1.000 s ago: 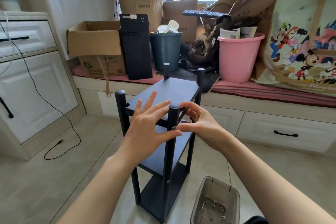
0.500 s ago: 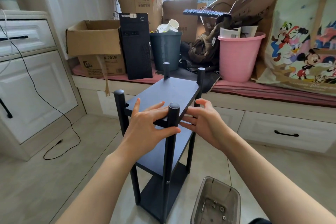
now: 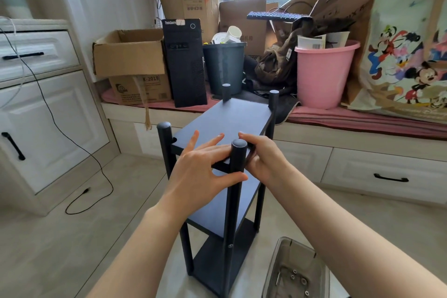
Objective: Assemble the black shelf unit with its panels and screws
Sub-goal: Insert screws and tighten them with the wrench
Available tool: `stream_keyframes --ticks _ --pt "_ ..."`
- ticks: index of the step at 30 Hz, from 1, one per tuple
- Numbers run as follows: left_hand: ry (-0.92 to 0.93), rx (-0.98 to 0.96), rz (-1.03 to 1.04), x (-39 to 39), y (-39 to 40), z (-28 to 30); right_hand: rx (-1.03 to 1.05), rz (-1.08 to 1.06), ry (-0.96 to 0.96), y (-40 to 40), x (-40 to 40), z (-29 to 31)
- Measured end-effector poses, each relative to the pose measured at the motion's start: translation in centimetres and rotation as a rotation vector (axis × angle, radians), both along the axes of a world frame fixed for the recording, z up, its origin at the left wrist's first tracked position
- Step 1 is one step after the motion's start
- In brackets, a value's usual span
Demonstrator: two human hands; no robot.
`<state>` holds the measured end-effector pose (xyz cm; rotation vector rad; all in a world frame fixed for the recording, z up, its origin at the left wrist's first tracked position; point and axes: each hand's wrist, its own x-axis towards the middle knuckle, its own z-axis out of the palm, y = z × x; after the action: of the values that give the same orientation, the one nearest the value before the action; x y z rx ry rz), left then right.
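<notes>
Floor tiles (image 3: 60, 237) lie open to our left of the black shelf unit (image 3: 225, 126), standing before the window bench (image 3: 362, 118). Our left hand (image 3: 200, 169) lies flat on its top panel's near edge; our right hand (image 3: 263, 157) curls around the near-right corner beside the post (image 3: 235, 176). Screws (image 3: 296, 278) sit in the clear tray (image 3: 273, 273).

Both forearms bare, no sleeves; hands (image 3: 205, 169) (image 3: 263, 159) ungloved, no rings, no watch.
</notes>
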<state>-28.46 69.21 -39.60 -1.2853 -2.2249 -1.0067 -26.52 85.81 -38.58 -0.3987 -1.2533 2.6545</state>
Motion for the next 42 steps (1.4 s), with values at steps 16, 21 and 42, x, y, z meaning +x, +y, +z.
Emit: stream_keyframes --ticks 16,21,42 --pt "-0.017 -0.069 -0.016 -0.4 -0.1 -0.5 0.071 -0.01 -0.041 -0.1 0.0 0.0" --pt "-0.03 -0.058 -0.02 -0.4 -0.1 -0.4 0.127 -0.089 -0.09 -0.2 -0.5 -0.3" --pt "-0.137 0.016 0.031 -1.2 -1.6 0.4 -0.003 0.07 0.001 -1.3 -1.3 0.4"
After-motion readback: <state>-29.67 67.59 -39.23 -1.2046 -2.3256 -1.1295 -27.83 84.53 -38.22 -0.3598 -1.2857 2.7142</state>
